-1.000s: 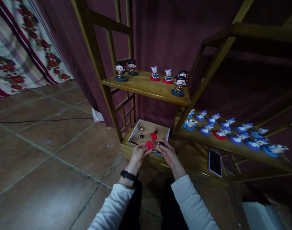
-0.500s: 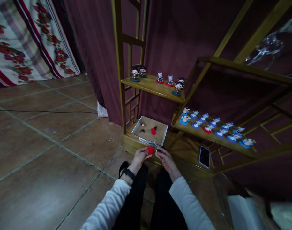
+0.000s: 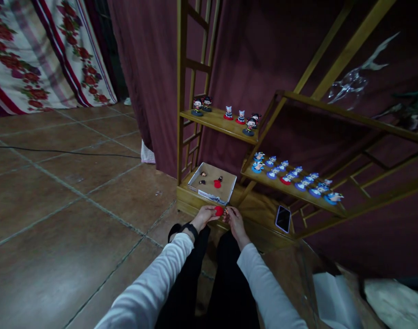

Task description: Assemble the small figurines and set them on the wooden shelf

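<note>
My left hand (image 3: 205, 216) is closed on a round red base (image 3: 219, 210) by its edge. Close beside it, my right hand (image 3: 235, 223) pinches a small dark figurine part (image 3: 225, 211), mostly covered by the fingers. The two pieces are almost together; whether they touch I cannot tell. Just beyond my hands lies a shallow cardboard box (image 3: 225, 188) on the low wooden shelf. In it are a small figurine head (image 3: 203, 174), a dark piece (image 3: 202, 182) and a red base (image 3: 217, 184) with another dark piece at its edge.
Black-haired figurines (image 3: 197, 107) and grey-eared ones on red bases stand on the upper shelf (image 3: 217, 122). Rows of blue and purple figurines (image 3: 303, 183) fill the right shelf. A phone (image 3: 283, 219) lies below them. A white object (image 3: 335, 297) is on the floor at right.
My right hand has turned more upright, and its piece is nearer the red base. My left hand has shifted slightly right and up. The camera view has swung a little.
</note>
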Available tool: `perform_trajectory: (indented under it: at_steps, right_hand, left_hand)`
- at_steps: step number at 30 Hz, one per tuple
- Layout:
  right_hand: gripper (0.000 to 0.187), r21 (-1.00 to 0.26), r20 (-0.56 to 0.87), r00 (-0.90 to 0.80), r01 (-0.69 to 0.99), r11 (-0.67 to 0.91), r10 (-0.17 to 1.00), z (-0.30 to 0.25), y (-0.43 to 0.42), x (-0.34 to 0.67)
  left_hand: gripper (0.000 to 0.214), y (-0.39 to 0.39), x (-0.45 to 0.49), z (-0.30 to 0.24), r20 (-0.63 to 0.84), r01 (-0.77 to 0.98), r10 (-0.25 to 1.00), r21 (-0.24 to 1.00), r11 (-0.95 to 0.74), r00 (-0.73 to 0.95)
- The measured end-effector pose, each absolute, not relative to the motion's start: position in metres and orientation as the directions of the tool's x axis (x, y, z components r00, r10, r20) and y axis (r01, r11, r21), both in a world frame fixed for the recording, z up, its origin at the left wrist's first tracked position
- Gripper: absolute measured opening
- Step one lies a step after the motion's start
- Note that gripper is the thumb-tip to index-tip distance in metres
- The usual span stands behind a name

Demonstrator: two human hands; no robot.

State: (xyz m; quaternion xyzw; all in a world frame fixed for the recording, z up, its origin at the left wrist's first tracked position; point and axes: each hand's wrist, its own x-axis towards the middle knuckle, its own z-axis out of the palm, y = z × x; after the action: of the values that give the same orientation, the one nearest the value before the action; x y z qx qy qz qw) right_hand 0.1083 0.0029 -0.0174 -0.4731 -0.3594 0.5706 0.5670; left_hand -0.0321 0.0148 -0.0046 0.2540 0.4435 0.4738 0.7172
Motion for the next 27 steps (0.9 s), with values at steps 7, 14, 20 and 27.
perform_trajectory:
  at_steps: [7, 14, 20, 27]
  right_hand:
    - [0.035, -0.965, -0.119, 0.155, -0.249, -0.077, 0.981, -0.018, 0.001, 0.114]
    - [0.035, -0.969, -0.110, 0.275, -0.243, -0.042, 0.955, -0.017, -0.006, 0.127]
    - [0.036, -0.978, -0.110, 0.264, -0.203, -0.056, 0.958, -0.020, -0.007, 0.126]
    - [0.035, -0.993, -0.061, 0.237, -0.112, -0.035, 0.970, -0.025, -0.006, 0.125]
  left_hand:
    - [0.017, 0.007, -0.026, 0.005, -0.219, -0.134, 0.973, 0.969, 0.208, -0.071]
    - [0.026, -0.004, -0.029, 0.010, 0.184, 0.193, 0.972, 0.958, -0.211, 0.147]
    - [0.024, -0.009, -0.029, 0.010, 0.251, 0.243, 0.930, 0.916, -0.318, 0.269]
    - [0.025, -0.013, -0.031, 0.010, 0.227, 0.187, 0.912, 0.935, -0.303, 0.343]
